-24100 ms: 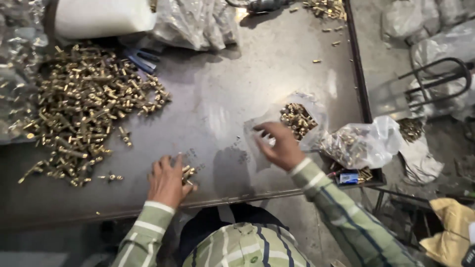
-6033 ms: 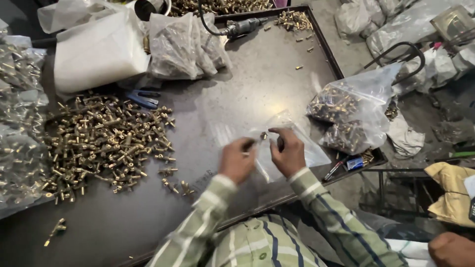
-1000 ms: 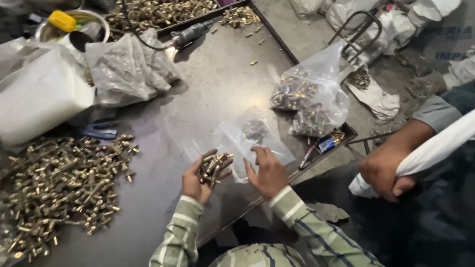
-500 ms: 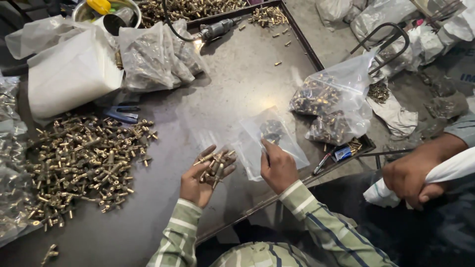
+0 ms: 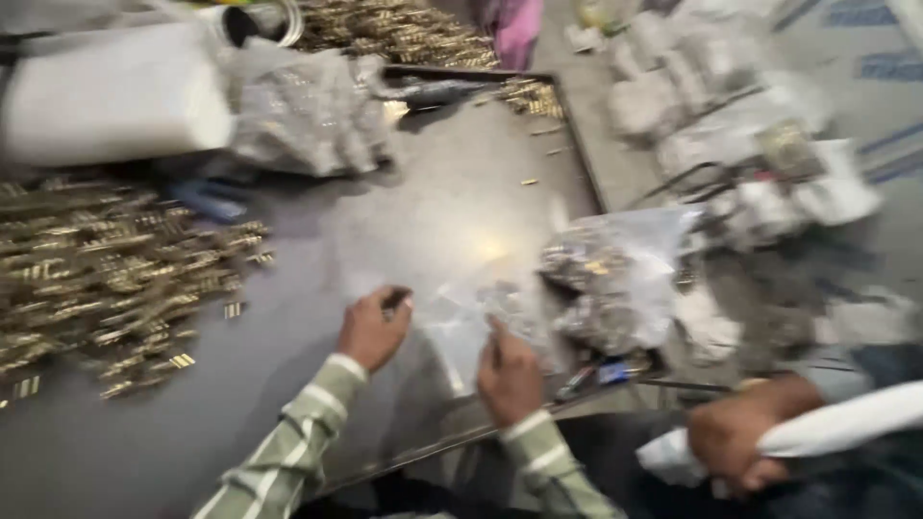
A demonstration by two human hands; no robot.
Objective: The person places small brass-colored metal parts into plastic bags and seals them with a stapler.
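1. clear plastic bag (image 5: 461, 322) lies flat on the grey desk (image 5: 423, 207), just in front of both hands, with a few small fittings inside.
2. left hand (image 5: 373, 330) is curled shut now over something small and dark; half a second ago it lay palm-up, heaped with brass fittings.
3. right hand (image 5: 508, 373) presses narrow on the bag's near edge, same as before.
4. brass fittings pile (image 5: 106, 279) sits well left; view has swung, blurred.
5. co-worker's hand (image 5: 735, 447) grips white cloth at right.

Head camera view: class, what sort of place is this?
Probably a small workshop packing bench: a heap of brass fittings on a metal table, with filled clear plastic bags beside the hands.
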